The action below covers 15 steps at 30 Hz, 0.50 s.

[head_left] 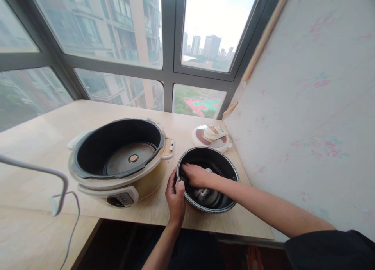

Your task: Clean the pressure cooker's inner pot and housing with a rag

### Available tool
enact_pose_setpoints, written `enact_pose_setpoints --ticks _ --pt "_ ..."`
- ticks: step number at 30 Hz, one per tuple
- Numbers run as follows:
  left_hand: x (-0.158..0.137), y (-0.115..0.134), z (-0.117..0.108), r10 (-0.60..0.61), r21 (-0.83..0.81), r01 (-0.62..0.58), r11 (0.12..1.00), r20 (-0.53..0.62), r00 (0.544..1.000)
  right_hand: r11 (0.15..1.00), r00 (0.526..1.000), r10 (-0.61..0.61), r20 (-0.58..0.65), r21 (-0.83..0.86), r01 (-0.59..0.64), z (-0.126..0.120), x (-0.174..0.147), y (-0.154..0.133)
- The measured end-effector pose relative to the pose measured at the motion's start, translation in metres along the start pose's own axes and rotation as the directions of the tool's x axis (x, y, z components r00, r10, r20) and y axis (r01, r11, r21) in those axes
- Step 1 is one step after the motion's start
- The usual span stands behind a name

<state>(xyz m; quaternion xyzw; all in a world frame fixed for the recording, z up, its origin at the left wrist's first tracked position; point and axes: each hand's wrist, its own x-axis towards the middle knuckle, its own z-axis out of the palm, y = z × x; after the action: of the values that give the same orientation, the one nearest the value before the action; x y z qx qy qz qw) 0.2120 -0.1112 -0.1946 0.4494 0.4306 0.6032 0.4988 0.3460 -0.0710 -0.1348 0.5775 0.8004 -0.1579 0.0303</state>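
A black inner pot [209, 210] with a worn, speckled rim stands on the wooden top in front of me. My left hand [175, 195] grips it at the left, thumb at the rim and fingers along the outside wall. Inside the pot, my right hand [197, 176] presses towards the left wall, its fingers bent and partly hidden. A crumpled whitish cloth [202, 192] shows beneath and beside that hand. Left of the pot sits an electric pressure cooker [149, 184], lidless, its dark inside and a round heating plate [129, 157] visible.
Behind the pot, near the wall, lies the cooker's lid [212, 137]. A grey power cord [63, 184] hangs in at the left. Windows [168, 59] close off the back, and a flower-patterned wall [307, 106] rises on the right. The wooden top's front edge [234, 233] is close to me.
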Motion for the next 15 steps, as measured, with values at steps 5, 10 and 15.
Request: enact_pose_setpoints --ticks 5,10,15 --pt "0.001 0.001 -0.002 -0.014 -0.026 0.014 1.0 0.021 1.0 0.975 0.994 -0.093 0.059 0.207 0.079 -0.01 -0.008 -0.001" --pt "0.002 0.004 -0.003 -0.019 -0.056 0.021 0.998 0.032 0.999 0.931 0.99 -0.084 0.117 0.364 0.036 -0.013 -0.016 0.008" --pt "0.003 0.003 -0.004 -0.013 -0.058 0.015 0.998 0.039 0.999 0.955 0.995 -0.065 0.079 0.293 0.039 -0.01 -0.019 0.004"
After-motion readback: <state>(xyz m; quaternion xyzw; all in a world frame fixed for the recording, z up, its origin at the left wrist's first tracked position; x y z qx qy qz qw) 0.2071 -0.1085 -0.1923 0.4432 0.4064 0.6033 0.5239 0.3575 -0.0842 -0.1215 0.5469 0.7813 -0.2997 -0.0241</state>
